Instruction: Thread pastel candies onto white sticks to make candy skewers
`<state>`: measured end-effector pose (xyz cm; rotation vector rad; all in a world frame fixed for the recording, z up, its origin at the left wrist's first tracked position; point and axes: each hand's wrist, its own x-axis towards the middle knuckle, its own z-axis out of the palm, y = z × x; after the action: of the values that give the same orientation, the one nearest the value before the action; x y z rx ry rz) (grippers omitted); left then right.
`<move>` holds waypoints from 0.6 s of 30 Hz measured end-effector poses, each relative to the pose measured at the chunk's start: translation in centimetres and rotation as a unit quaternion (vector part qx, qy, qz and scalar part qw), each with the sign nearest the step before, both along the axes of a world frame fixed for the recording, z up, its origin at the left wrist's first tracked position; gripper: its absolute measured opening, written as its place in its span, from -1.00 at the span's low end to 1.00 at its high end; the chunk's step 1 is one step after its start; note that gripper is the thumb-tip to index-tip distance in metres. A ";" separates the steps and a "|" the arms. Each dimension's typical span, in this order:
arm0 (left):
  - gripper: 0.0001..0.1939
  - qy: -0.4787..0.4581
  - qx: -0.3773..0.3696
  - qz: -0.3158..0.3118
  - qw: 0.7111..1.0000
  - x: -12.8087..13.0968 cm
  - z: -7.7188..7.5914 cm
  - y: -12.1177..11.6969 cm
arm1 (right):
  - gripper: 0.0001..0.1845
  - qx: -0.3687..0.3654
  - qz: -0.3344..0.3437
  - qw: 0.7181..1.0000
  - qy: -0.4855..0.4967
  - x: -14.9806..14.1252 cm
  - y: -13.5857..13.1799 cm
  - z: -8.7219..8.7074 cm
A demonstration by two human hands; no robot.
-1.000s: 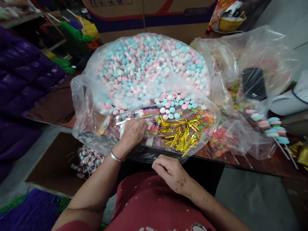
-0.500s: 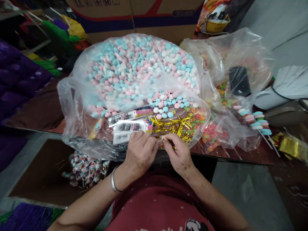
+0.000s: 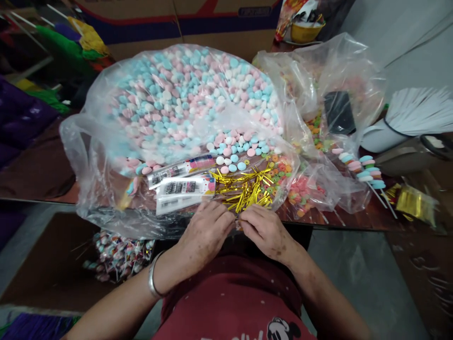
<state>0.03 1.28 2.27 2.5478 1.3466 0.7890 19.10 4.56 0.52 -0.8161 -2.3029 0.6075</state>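
Note:
My left hand [image 3: 208, 226] and my right hand [image 3: 267, 231] meet fingertip to fingertip at the table's front edge, both closed in a pinch. A thin gold twist tie [image 3: 237, 219] shows at the right fingertips, mostly covered. Just below the fingers peeks a small orange, shiny bit [image 3: 238, 226]; what my left fingers grip is hidden. Beyond the hands lie loose gold twist ties [image 3: 247, 191] and printed clear bags [image 3: 186, 188]. Pink, blue and white candies [image 3: 231, 160] spill from a large plastic bag [image 3: 85, 137], beside ring-shaped gummies [image 3: 279, 172].
Candy skewers [image 3: 366, 170] rest at the right, near a jug of white sticks [image 3: 375, 134] and a packet of gold ties [image 3: 415, 203]. A black box-like item [image 3: 339, 112] lies on another bag. Below left, a carton [image 3: 38, 264] holds wrapped candy sticks [image 3: 122, 255].
The view has shifted, so the table appears further left. My hands have drawn slightly lower and closer together, and the right fingers have curled over the gold tie.

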 end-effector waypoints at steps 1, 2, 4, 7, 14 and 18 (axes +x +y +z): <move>-0.85 -0.032 -0.026 -0.018 0.999 -0.1 -0.2 0.0 | -0.80 -0.006 -0.003 1.000 0.007 0.0 -0.1 0.0; -0.82 -0.065 -0.053 -0.024 0.996 -0.3 -0.4 0.1 | -0.82 -0.012 -0.008 1.000 0.017 0.1 -0.1 0.1; -0.81 -0.119 -0.109 -0.022 0.987 -0.5 -0.7 0.2 | -0.84 -0.021 -0.018 0.999 0.037 0.2 -0.3 0.1; -0.77 -0.146 -0.164 -0.024 0.975 -0.7 -0.9 0.3 | -0.83 -0.006 -0.023 0.998 0.056 0.2 -0.5 0.0; -0.71 -0.184 -0.230 -0.021 0.955 -0.1 -1.0 0.1 | -0.70 0.061 -0.053 0.995 0.066 0.0 -0.5 -0.6; -0.80 -0.213 -0.293 -0.021 0.932 0.1 -1.1 0.5 | -0.61 0.076 -0.080 0.992 0.065 0.1 -0.3 -0.6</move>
<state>0.10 1.74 1.21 1.8107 1.1549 0.7346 19.23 4.30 -0.11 -0.8515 -2.1122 0.3973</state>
